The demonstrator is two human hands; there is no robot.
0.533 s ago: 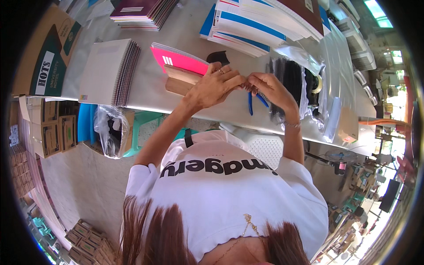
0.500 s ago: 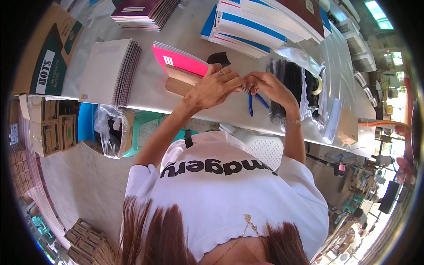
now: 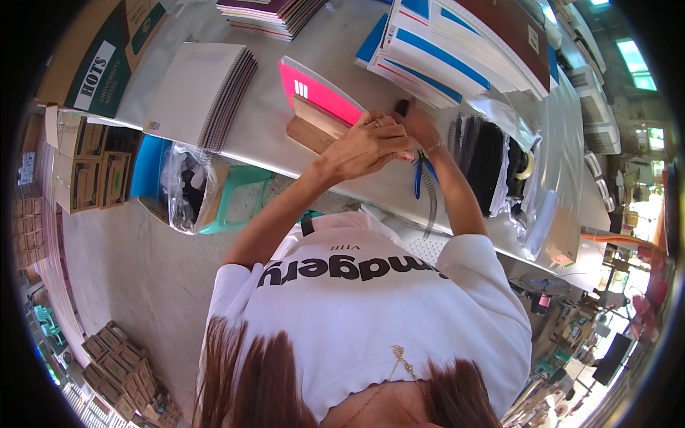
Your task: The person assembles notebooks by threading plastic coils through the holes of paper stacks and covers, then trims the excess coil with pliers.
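- Left hand [image 3: 367, 148]: curled closed at pink notebook [image 3: 317, 87], apparently steadying it.
- Right hand [image 3: 422, 128]: grip indeterminable (blurred).
- Wooden block [image 3: 307, 133]: apparently props the notebook.

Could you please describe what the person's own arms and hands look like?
Both arms come out of loose, plain white short sleeves, and the forearms below are bare. The left hand is ungloved and wears a ring. The right hand, blurred here, has a thin bracelet at the wrist.
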